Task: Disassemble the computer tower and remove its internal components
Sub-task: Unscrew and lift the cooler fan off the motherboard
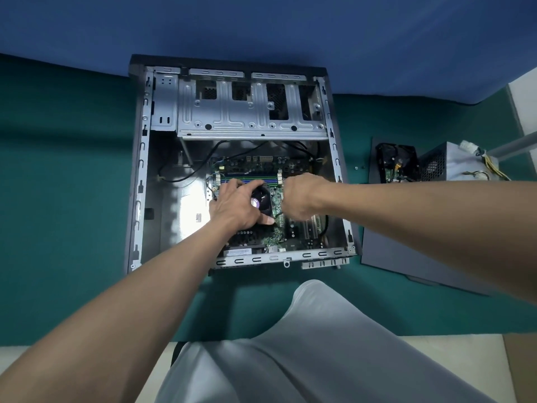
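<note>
The computer tower [142, 158] lies open on its side on a green surface, with the green motherboard [279, 234] inside. My left hand [235, 206] grips the black CPU cooler fan [261, 199] at the board's middle, thumb along its near edge. Just right of the fan, my right hand [302, 196] has its fingers curled down at the board and seems to pinch a thin black cable [279, 213]; its fingertips are hidden. An empty metal drive cage [247, 112] fills the far end of the case.
To the right of the case lie the grey side panel [406, 251], a removed black fan unit [396, 162] and a power supply with loose wires [453, 164]. Small screws [359, 167] lie near them. My grey-clad knee [313, 330] is at the near edge.
</note>
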`<state>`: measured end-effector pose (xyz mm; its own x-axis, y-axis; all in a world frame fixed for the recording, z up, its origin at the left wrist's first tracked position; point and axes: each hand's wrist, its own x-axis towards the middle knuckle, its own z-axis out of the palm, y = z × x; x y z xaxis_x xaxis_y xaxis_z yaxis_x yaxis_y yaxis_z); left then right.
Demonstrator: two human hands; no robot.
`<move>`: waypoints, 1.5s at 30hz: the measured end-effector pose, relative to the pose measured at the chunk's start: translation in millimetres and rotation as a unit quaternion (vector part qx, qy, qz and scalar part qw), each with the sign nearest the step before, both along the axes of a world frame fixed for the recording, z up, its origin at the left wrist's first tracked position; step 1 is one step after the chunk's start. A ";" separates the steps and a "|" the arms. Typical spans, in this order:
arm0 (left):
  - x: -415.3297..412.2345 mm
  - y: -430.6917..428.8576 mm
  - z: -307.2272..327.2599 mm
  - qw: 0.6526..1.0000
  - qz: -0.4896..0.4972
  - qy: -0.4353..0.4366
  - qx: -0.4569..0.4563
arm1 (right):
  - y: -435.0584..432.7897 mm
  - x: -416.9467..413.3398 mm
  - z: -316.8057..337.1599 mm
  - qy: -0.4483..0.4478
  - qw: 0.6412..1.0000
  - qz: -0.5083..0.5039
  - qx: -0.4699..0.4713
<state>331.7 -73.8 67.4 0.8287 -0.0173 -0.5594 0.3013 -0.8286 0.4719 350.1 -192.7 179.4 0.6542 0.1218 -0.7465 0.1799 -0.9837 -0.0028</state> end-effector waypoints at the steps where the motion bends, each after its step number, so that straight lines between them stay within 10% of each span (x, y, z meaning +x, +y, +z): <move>1: 0.2 0.0 -0.2 1.000 -0.002 0.000 0.000 | -1.8 0.0 2.5 -0.032 0.994 0.105 -0.021; 6: -0.7 0.7 1.1 1.000 -0.004 -0.005 0.006 | -0.2 -2.6 8.6 -0.133 0.818 0.557 -0.054; 8: -0.2 1.0 0.8 1.000 -0.003 -0.009 0.000 | 0.8 -1.1 8.8 -0.126 0.820 0.555 -0.059; 13: -0.3 1.5 1.2 1.000 0.002 -0.003 -0.003 | 2.3 4.8 3.5 -0.035 0.996 0.014 0.077; 16: -0.4 0.9 0.9 1.000 0.006 -0.002 -0.009 | -3.9 9.9 2.7 0.101 0.927 -0.348 0.096; 18: -0.2 1.1 0.4 1.000 0.007 -0.001 -0.007 | -5.8 9.5 2.2 0.140 0.916 -0.365 0.087; 24: -0.3 0.9 2.5 1.000 0.006 0.001 -0.004 | -1.1 -0.2 3.8 -0.033 0.989 0.144 -0.017; 29: -0.2 0.3 3.8 1.000 0.001 -0.010 0.007 | -1.1 -2.4 2.8 -0.128 0.769 0.626 -0.029; 32: 0.0 0.7 5.0 1.000 -0.002 -0.002 -0.002 | -1.1 4.6 1.7 -0.103 0.847 0.522 0.008; 36: -0.4 0.7 6.2 1.000 0.003 0.002 -0.002 | -5.5 6.0 -5.6 -0.071 0.991 0.040 0.103; 40: -1.1 0.3 5.2 1.000 0.007 0.001 -0.003 | -14.5 9.3 -4.0 0.129 0.866 -0.465 0.130; 42: -1.3 0.2 4.7 1.000 0.006 0.002 0.000 | -13.4 4.7 -5.2 0.166 0.862 -0.465 0.110; 45: -1.7 -0.3 5.7 1.000 0.010 0.004 0.000 | -3.7 -3.9 -5.8 0.046 0.960 -0.268 0.068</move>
